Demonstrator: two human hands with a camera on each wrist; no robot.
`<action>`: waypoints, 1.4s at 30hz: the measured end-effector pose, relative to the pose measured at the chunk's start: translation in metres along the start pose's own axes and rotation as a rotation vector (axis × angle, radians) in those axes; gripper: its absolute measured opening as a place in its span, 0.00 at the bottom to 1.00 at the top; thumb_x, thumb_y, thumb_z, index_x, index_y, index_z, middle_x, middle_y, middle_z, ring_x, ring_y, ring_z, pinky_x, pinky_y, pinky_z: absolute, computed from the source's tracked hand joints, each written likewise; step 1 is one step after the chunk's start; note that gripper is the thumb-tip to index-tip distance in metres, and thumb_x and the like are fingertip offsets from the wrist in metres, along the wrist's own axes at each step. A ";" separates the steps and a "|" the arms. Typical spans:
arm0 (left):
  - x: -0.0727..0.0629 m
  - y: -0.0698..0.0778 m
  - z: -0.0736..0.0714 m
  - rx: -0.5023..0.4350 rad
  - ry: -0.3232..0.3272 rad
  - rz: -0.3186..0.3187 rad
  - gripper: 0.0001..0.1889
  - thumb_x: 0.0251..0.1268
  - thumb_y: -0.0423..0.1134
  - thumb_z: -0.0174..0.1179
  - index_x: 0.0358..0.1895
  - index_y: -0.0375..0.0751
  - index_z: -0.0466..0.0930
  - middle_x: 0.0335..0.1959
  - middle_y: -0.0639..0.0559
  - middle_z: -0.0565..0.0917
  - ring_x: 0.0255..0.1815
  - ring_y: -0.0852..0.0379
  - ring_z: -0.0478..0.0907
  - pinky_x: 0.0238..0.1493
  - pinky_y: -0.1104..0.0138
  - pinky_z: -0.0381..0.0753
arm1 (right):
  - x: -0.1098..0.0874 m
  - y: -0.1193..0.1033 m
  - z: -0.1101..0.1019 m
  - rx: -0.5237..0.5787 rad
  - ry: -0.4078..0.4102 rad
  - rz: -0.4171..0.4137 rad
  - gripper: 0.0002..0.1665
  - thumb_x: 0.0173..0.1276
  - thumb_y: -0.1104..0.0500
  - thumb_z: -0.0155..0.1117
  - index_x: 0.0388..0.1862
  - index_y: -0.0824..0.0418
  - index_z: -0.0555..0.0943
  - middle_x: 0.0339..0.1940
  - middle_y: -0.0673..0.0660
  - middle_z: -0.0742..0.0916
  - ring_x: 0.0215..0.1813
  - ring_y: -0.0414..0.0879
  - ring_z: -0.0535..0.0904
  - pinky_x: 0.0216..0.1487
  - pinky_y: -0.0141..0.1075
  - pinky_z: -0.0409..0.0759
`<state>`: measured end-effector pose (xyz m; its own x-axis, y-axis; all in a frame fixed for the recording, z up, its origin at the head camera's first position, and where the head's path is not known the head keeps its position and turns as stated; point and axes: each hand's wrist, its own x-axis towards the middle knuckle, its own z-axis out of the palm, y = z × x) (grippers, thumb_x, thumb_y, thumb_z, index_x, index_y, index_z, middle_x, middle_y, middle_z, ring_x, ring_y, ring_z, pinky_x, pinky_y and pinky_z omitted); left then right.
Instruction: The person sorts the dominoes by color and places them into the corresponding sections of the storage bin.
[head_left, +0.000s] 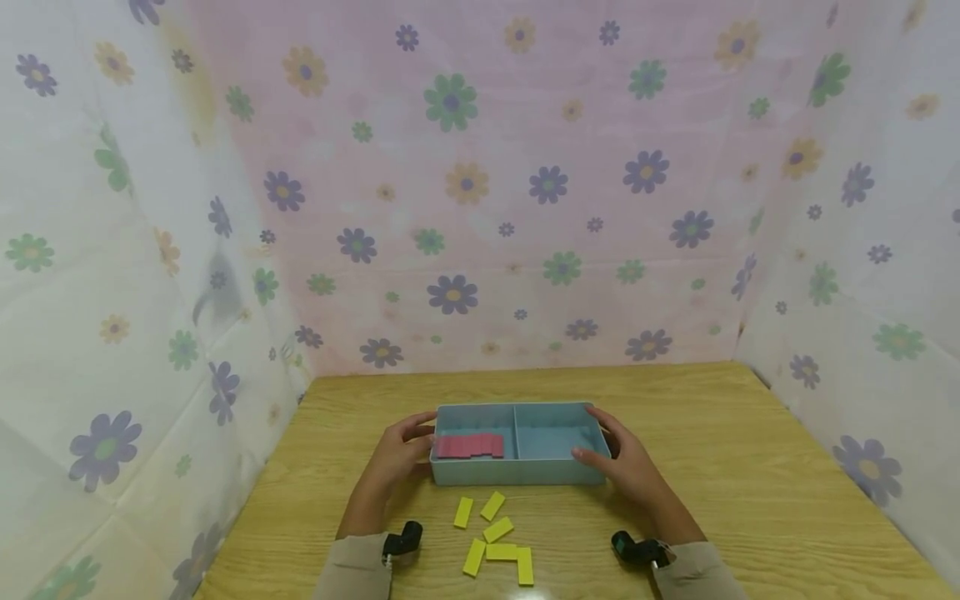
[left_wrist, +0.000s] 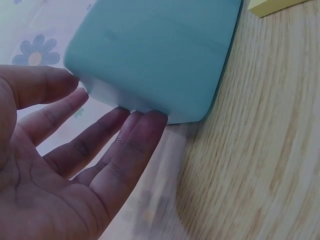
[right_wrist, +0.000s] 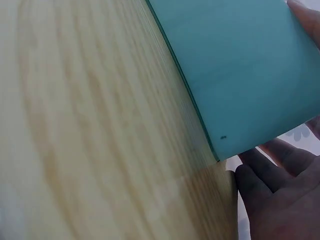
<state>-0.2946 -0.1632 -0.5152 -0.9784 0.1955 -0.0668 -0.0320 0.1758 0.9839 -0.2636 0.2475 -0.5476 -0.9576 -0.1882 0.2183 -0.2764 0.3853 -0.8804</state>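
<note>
A light blue box [head_left: 517,473] with two compartments lies across the table in the head view. Pink flat tiles [head_left: 470,446] fill the front of its left compartment, in an overlapping row. At the box's left end, my left hand [head_left: 397,457] touches the wall with fairly straight fingertips, seen close in the left wrist view. My right hand [head_left: 630,462] holds the right end, its thumb over the front rim and its fingers round the end wall. In the right wrist view, fingers [right_wrist: 265,170] of that hand lie by the box's lower corner.
Several yellow tiles [head_left: 498,529] lie scattered on the wooden table [head_left: 750,500] in front of the box. Flower-patterned cloth [head_left: 510,200] hangs behind the table and along both sides. Black wrist devices [head_left: 405,540] sit at both cuffs.
</note>
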 end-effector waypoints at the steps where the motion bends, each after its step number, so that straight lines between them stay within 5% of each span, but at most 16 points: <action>1: 0.000 0.000 0.000 0.000 0.000 0.010 0.25 0.77 0.34 0.56 0.75 0.44 0.71 0.71 0.32 0.74 0.65 0.34 0.79 0.50 0.48 0.89 | 0.000 0.000 0.000 0.004 0.000 0.003 0.48 0.74 0.49 0.69 0.85 0.48 0.56 0.85 0.64 0.58 0.79 0.73 0.62 0.65 0.64 0.77; 9: -0.004 0.002 0.001 0.020 0.021 0.037 0.25 0.77 0.34 0.56 0.75 0.44 0.72 0.70 0.34 0.76 0.65 0.34 0.78 0.50 0.46 0.88 | 0.000 -0.003 0.001 0.032 0.007 0.025 0.49 0.72 0.48 0.71 0.85 0.47 0.57 0.85 0.63 0.59 0.79 0.72 0.62 0.66 0.62 0.78; 14: -0.008 0.008 -0.002 0.162 0.070 0.093 0.25 0.79 0.39 0.57 0.76 0.48 0.71 0.68 0.38 0.79 0.63 0.38 0.81 0.46 0.51 0.90 | -0.001 -0.004 0.001 0.009 0.015 0.043 0.50 0.71 0.46 0.72 0.85 0.46 0.56 0.85 0.64 0.59 0.80 0.72 0.61 0.67 0.64 0.76; 20: -0.030 0.016 -0.011 0.364 0.186 0.159 0.21 0.76 0.41 0.62 0.69 0.53 0.78 0.62 0.45 0.83 0.59 0.45 0.83 0.44 0.60 0.89 | -0.003 -0.007 0.001 -0.034 0.015 0.089 0.53 0.69 0.40 0.72 0.85 0.44 0.55 0.85 0.64 0.60 0.80 0.71 0.60 0.69 0.67 0.72; 25: -0.048 0.017 -0.014 0.433 0.233 0.168 0.14 0.73 0.38 0.64 0.58 0.49 0.83 0.48 0.49 0.86 0.47 0.52 0.85 0.38 0.65 0.87 | -0.003 -0.009 0.001 -0.041 0.022 0.100 0.53 0.68 0.39 0.72 0.85 0.41 0.56 0.85 0.63 0.60 0.80 0.70 0.62 0.69 0.67 0.73; 29: -0.060 0.015 -0.011 0.489 0.191 0.145 0.11 0.71 0.37 0.67 0.53 0.46 0.83 0.40 0.55 0.84 0.39 0.58 0.82 0.33 0.68 0.84 | -0.002 -0.009 0.000 -0.038 0.026 0.103 0.52 0.68 0.39 0.72 0.84 0.38 0.56 0.85 0.62 0.61 0.80 0.69 0.62 0.69 0.66 0.74; 34: -0.069 0.007 -0.001 0.542 0.053 0.101 0.13 0.69 0.44 0.69 0.50 0.44 0.83 0.36 0.57 0.83 0.36 0.59 0.81 0.33 0.67 0.82 | -0.002 -0.006 0.001 -0.047 0.028 0.082 0.51 0.70 0.41 0.71 0.85 0.40 0.55 0.84 0.66 0.61 0.79 0.71 0.63 0.68 0.65 0.75; 42: -0.069 -0.001 0.027 0.584 -0.084 0.080 0.16 0.64 0.48 0.73 0.44 0.39 0.86 0.31 0.55 0.82 0.34 0.58 0.77 0.31 0.66 0.79 | -0.003 -0.008 0.001 -0.037 0.032 0.078 0.50 0.70 0.43 0.72 0.85 0.42 0.57 0.84 0.66 0.62 0.79 0.72 0.63 0.68 0.65 0.75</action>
<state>-0.2220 -0.1508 -0.5156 -0.9530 0.3011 -0.0326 0.1818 0.6548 0.7336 -0.2584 0.2442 -0.5411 -0.9782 -0.1274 0.1637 -0.2033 0.4312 -0.8791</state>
